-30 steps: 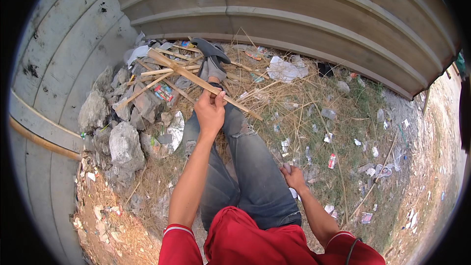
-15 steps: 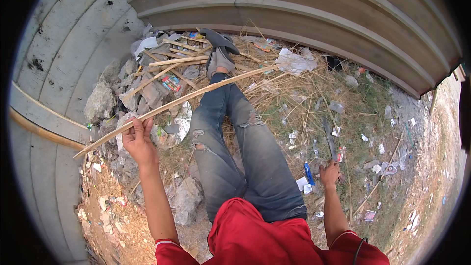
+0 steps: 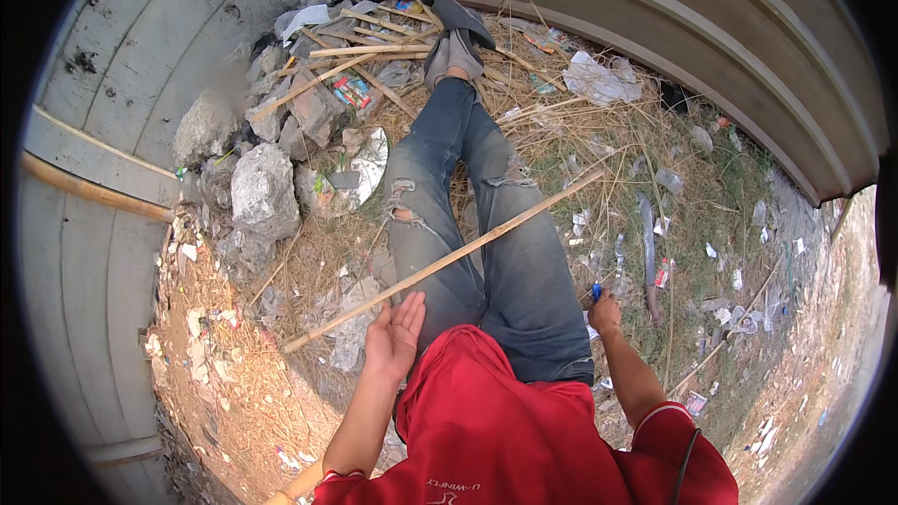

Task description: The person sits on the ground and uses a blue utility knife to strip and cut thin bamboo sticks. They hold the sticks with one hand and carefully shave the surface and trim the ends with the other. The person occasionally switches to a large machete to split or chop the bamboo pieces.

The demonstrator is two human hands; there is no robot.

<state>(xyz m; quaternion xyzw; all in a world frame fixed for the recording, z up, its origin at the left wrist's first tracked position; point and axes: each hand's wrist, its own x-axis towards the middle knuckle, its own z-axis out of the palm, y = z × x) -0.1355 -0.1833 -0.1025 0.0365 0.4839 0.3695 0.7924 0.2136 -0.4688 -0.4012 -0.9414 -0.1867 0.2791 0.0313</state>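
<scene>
From the head camera, looking down past a red shirt (image 3: 505, 421), a person sits with legs in torn blue jeans (image 3: 533, 295) stretched forward over littered dry grass. A long, pale bamboo strip (image 3: 468, 249) slants over the thighs, its near end low on the left and its far end beyond the right knee. The left hand (image 3: 393, 337) lies just below it, palm up, fingers straight and close together, not wrapped around anything; whether the fingertips touch the strip cannot be told. The right hand (image 3: 606, 312), beside the right thigh, has its fingers curled around a small blue object (image 3: 596, 292), mostly hidden. Just beyond that hand, a long dark blade (image 3: 647, 243) rests on the grass. More bamboo sticks (image 3: 365, 50) lie around the grey shoes (image 3: 456, 54), with grey rocks (image 3: 265, 192) to the left and a ribbed metal wall (image 3: 655, 14) ahead.
</scene>
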